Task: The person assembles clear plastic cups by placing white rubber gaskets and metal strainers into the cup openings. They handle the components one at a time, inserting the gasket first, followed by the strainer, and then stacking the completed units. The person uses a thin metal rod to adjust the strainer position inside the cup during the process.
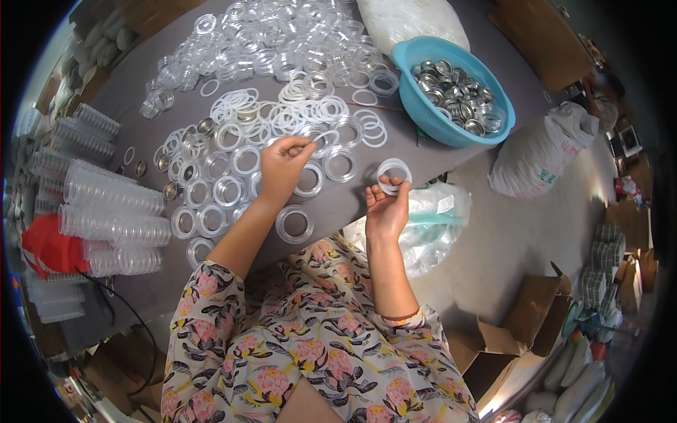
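Fingers (308, 146) amid white rings (296, 113) (blue basket (423, 106) alongside, clear stacks (113, 194) opposite)

Bright, even daylight; fisheye-bent, dark-vignetted edges.

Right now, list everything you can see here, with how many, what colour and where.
table: one, grey, centre
white rings: many, table middle
clear lids: many, far side of table
clear ring cases: many, laid flat near left hand
stacked clear cases: several rows, left edge
basket: one, blue, holds metal rings
white sacks: several, right floor
cardboard boxes: a few, brown, lower right
left hand: pinching one white ring
right hand: holding ring
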Demonstrator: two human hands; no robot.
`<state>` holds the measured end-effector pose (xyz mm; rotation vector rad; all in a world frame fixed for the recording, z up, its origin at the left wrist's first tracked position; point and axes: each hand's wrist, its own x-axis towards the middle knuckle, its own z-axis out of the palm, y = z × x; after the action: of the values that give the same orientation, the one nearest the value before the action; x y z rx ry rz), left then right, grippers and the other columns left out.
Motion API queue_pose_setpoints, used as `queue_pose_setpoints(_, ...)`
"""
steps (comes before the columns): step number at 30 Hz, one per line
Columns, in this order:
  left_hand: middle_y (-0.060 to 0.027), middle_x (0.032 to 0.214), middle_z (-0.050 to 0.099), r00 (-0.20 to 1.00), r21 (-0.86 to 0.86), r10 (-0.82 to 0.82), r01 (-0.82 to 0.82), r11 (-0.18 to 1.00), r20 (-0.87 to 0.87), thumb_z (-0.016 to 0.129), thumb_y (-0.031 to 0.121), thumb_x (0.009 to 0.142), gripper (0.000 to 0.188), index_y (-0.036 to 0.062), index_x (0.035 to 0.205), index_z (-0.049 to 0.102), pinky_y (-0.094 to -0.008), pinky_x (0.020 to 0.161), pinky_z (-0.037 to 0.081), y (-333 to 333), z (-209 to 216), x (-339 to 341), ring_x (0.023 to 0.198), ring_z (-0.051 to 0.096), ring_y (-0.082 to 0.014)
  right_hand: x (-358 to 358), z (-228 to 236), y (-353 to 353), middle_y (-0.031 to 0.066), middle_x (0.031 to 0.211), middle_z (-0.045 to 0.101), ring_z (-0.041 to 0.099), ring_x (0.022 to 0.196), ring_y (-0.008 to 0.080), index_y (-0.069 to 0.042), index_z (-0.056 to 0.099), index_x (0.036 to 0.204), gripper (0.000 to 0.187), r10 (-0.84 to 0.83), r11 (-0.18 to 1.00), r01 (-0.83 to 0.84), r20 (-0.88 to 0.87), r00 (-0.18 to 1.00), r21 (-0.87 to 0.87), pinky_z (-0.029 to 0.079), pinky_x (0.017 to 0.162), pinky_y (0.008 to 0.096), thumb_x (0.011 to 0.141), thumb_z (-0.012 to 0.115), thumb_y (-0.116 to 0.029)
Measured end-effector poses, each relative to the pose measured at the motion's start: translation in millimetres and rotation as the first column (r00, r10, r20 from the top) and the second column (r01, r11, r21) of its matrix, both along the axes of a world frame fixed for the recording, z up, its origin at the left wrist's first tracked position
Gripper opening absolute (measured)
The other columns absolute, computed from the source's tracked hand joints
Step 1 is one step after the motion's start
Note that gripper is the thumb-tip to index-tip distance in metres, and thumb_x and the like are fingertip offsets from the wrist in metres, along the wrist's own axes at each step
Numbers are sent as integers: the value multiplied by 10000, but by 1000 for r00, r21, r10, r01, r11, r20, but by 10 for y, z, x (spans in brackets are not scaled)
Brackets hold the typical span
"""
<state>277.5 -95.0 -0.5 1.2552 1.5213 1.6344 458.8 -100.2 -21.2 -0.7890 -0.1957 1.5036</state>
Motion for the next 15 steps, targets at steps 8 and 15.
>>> queue_pose_setpoints(8,-37,790,576,385,-161,-244,236,958,-890,621,61,692,64,79,753,619,-363,679,418,12,51,252,777,540,-234,156,3,-87,74,842,554,524,634,145,-87,474,906,271,108,994,-109,-11,994,-8,468,610,295,927,395,-345)
queue_pose_setpoints(15,-61,792,557,684,-73,-370,422,903,-628,645,96,677,135,73,807,618,-356,692,421,-46,461,522,783,535,-249,98,-3,-73,94,855,574,578,656,159,-42,497,953,282,287,958,-287,14,958,14,513,566,287,922,425,-313)
